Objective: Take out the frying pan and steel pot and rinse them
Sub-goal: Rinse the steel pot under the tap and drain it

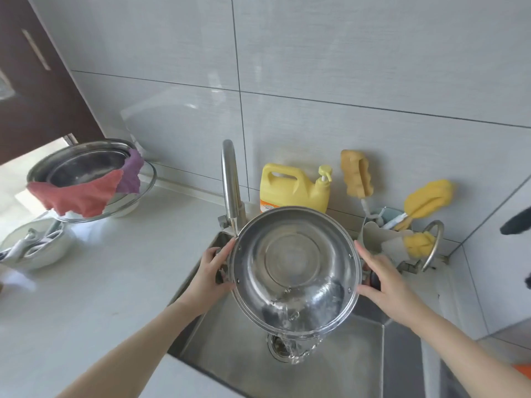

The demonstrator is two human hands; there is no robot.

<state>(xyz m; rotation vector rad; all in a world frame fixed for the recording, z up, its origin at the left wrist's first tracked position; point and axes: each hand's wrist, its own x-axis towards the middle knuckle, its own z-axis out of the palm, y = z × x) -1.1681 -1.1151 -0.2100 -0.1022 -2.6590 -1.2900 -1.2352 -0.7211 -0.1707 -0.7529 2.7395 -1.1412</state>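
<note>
steel pot (294,271) – tilted over sink (356,354), water spilling | hands – left (212,272), right (382,278) grip its handles

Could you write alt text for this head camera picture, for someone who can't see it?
Two bare hands, left hand and right hand, hold a round steel pot by its side handles, tilted over a steel sink, pouring water toward the drain. Behind stand a curved steel tap and a yellow detergent jug.

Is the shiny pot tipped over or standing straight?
Tipped. The steel pot leans toward the camera, and water spills over its low rim into the sink.
</note>
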